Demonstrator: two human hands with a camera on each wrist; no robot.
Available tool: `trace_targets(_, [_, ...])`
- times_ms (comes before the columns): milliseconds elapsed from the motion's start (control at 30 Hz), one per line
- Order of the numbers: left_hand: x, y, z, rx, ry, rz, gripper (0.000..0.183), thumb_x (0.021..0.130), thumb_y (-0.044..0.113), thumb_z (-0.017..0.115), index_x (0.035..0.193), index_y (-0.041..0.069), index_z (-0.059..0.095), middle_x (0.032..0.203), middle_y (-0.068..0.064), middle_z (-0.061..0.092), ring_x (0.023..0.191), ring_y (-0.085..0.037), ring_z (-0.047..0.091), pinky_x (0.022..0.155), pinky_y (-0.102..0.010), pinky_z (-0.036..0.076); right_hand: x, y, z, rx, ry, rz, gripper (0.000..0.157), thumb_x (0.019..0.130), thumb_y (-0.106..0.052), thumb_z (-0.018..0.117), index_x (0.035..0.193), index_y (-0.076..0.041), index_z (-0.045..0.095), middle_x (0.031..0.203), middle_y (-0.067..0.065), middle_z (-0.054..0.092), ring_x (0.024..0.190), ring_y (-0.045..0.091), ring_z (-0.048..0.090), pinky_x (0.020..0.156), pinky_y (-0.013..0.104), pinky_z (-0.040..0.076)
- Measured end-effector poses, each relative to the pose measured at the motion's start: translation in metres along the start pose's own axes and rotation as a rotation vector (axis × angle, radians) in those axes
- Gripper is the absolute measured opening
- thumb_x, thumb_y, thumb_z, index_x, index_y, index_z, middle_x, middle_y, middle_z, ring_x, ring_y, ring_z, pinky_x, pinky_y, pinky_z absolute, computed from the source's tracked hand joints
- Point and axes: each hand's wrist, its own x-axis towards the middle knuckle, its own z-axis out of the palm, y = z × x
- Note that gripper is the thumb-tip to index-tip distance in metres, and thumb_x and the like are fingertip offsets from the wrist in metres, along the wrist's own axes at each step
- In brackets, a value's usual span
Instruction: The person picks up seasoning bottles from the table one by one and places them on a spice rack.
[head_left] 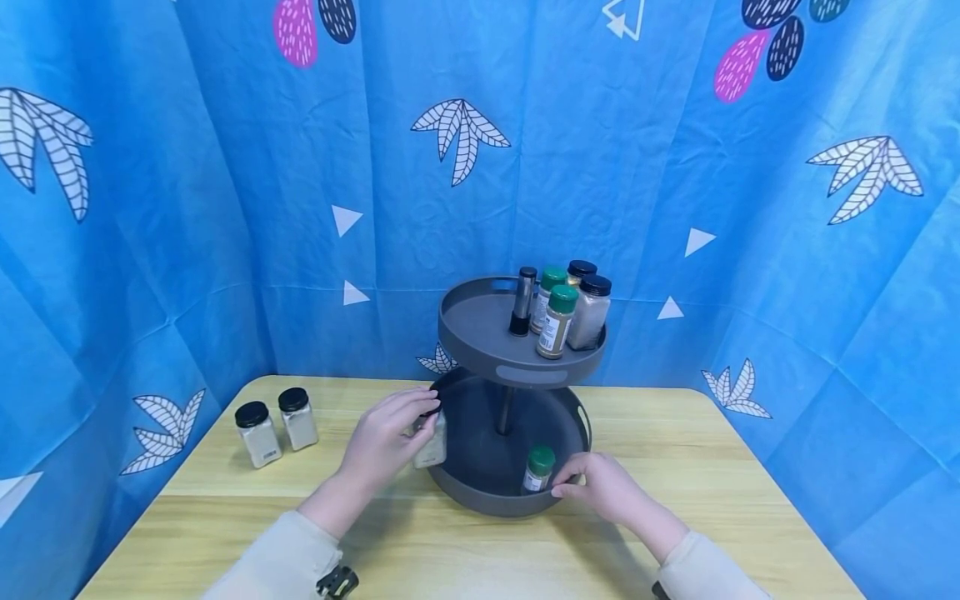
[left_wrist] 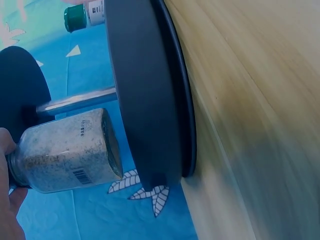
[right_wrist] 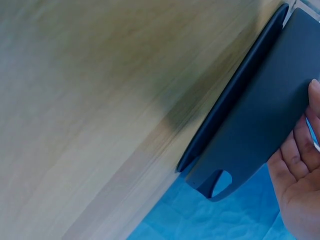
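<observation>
My left hand point(head_left: 388, 435) grips a clear square jar point(left_wrist: 70, 152) by its dark lid. Pale grainy contents show through the jar's sides, and in the left wrist view it is tilted beside the lower tier's wall. Thumb and fingers of my right hand point(head_left: 600, 485) pinch the front right rim of the lower tier point(right_wrist: 250, 120) of a dark grey two-tier round stand. Just left of those fingers, a green-capped spice bottle point(head_left: 538, 468) stands inside that tier.
On the upper tier point(head_left: 480, 321) several spice bottles and jars crowd the right side, beside a slim dark-capped grinder point(head_left: 523, 302). Two black-lidded jars point(head_left: 258, 435) stand at the table's left. Blue patterned curtain point(head_left: 420, 225) surrounds the wooden table point(head_left: 675, 442).
</observation>
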Motion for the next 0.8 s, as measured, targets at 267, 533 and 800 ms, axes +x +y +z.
trace_targets(267, [0.003, 0.005, 0.016, -0.008, 0.022, 0.053, 0.024, 0.078, 0.003, 0.079, 0.102, 0.006, 0.077, 0.110, -0.008, 0.074, 0.105, -0.024, 0.070, 0.091, -0.038, 0.057, 0.000, -0.002, -0.001, 0.013, -0.004, 0.004, 0.005, 0.085, -0.025, 0.080, 0.083, -0.021, 0.078, 0.085, -0.013, 0.071, 0.085, 0.015, 0.068, 0.080, 0.036, 0.056])
trace_targets(533, [0.001, 0.010, 0.027, -0.010, 0.010, 0.087, 0.022, 0.078, 0.004, 0.078, 0.100, 0.006, 0.077, 0.108, -0.007, 0.074, 0.104, -0.023, 0.070, 0.094, -0.037, 0.056, -0.001, -0.005, 0.001, 0.017, -0.003, 0.002, 0.005, 0.085, -0.023, 0.080, 0.083, -0.018, 0.078, 0.085, -0.012, 0.071, 0.085, 0.016, 0.068, 0.080, 0.036, 0.056])
trace_targets(800, [0.006, 0.018, 0.038, -0.025, -0.005, 0.114, 0.021, 0.080, 0.007, 0.078, 0.101, 0.008, 0.077, 0.107, -0.004, 0.075, 0.105, -0.020, 0.070, 0.094, -0.034, 0.056, -0.001, -0.005, 0.000, 0.005, 0.011, 0.003, 0.004, 0.084, -0.022, 0.081, 0.082, -0.019, 0.078, 0.084, -0.012, 0.071, 0.084, 0.015, 0.068, 0.079, 0.036, 0.056])
